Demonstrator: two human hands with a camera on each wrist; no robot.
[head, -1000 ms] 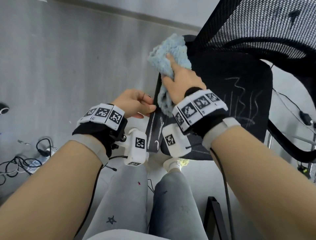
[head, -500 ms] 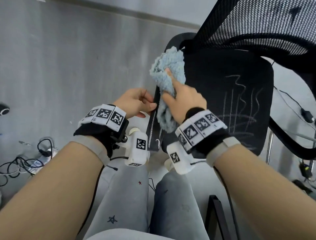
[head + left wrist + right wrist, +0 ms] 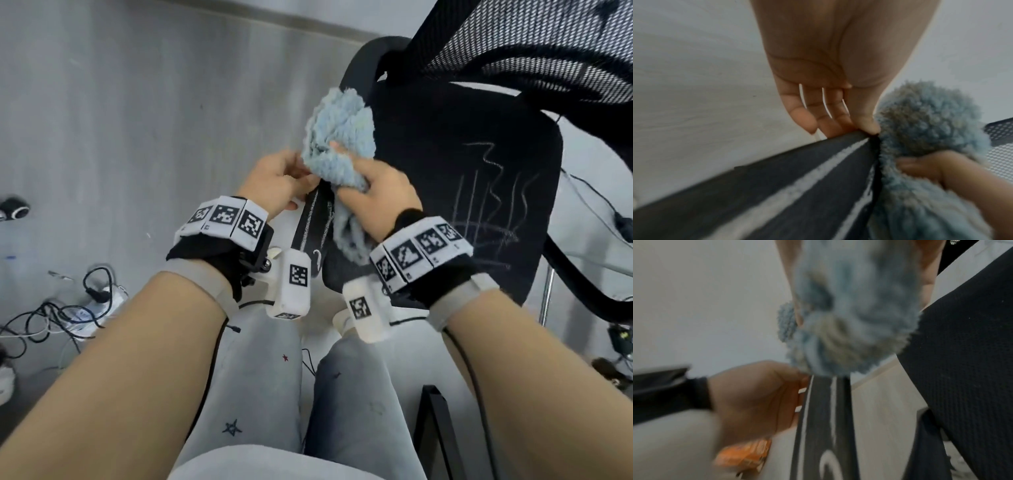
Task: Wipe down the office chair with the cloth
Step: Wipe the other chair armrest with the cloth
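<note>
Head view shows the person standing over a black office chair [image 3: 462, 192], and I take its seat as the landmark for all places. The seat carries pale chalk-like scribbles on its right half. The right hand [image 3: 375, 200] is at the left edge of the seat and grips a fluffy light-blue cloth [image 3: 339, 137]; its fingers [image 3: 339, 148] are curled into the cloth, and the cloth bulges above the hand and also hangs below it, against the seat edge. In the right wrist view the cloth [image 3: 849, 305] fills the upper middle and is blurred, with the dark woven seat fabric to its right.

The left hand [image 3: 279, 180] is just left of the seat, at a narrow dark armrest [image 3: 313, 222] that has white lines along it. In the left wrist view the left hand [image 3: 828, 73] has its fingers [image 3: 803, 120] nearly straight and close together, with their tips touching the far end of the armrest [image 3: 777, 186], and the thumb tip meets the cloth [image 3: 920, 129] there. The hand is not curled round the armrest; it rests on it with relaxed fingers.

Behind the seat rises the mesh backrest [image 3: 531, 58]. Left of the seat lies grey floor [image 3: 137, 120], and on it, well apart from the seat, a tangle of cables [image 3: 68, 308]. Below the seat, the person's grey trousers [image 3: 260, 394] are visible.
</note>
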